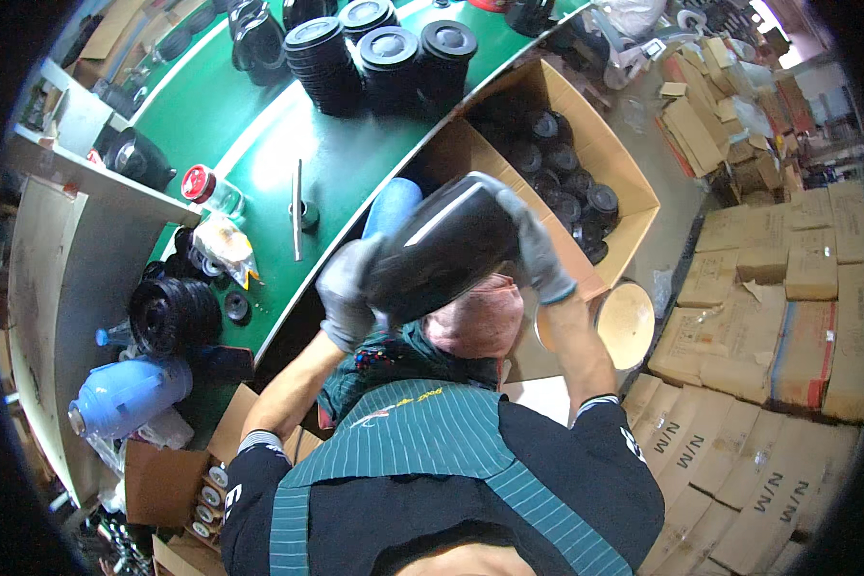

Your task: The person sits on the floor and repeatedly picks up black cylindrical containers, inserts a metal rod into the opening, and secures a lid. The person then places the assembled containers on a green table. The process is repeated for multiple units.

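A glossy black cylinder (442, 250) tilts above the lap, pressed between two gloved hands: the left hand (348, 293) curls its fingers around the near-left end; the right hand (540, 252) lays fingers close together on the far-right end. Handling looks unfinished. Rightward, dark round parts (600, 199) already fill an open carton (600, 125); black stacks (389, 48) stand far on the green table (355, 149).

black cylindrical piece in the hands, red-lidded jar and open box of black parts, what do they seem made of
Black cylindrical piece: probably glossy plastic, given its sharp white highlight, though coated metal is possible.
Red-lidded jar: clear plastic or glass, since green shows through; I can't tell which.
Open box: likely matte cardboard, judging by its dull tan, thin-edged walls.
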Available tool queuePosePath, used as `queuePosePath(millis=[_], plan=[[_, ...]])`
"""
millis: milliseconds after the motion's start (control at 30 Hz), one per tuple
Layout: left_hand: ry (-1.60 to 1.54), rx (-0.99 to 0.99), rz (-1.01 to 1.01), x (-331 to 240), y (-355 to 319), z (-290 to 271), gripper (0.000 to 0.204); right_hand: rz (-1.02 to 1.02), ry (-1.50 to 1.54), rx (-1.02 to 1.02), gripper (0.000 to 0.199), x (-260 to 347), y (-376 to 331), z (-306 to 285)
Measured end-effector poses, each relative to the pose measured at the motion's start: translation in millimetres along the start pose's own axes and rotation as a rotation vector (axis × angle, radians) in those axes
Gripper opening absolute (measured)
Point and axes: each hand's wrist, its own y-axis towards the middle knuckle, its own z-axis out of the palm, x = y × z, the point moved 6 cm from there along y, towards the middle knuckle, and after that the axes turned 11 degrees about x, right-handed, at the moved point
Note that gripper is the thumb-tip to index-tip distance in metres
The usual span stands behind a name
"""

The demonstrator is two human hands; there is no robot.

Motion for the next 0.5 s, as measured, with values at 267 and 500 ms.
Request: queuePosePath(millis=[267,500], plan=[[0.385,0.054,-0.127,94,-11,-1,0.061,-0.036,-1.027,0.142,0.068,-40,-4,54],[-0.082,0.162,-0.665,185,10,0,0.047,-0.047,-0.068,-0.16,0.085,-96,-6,34]])
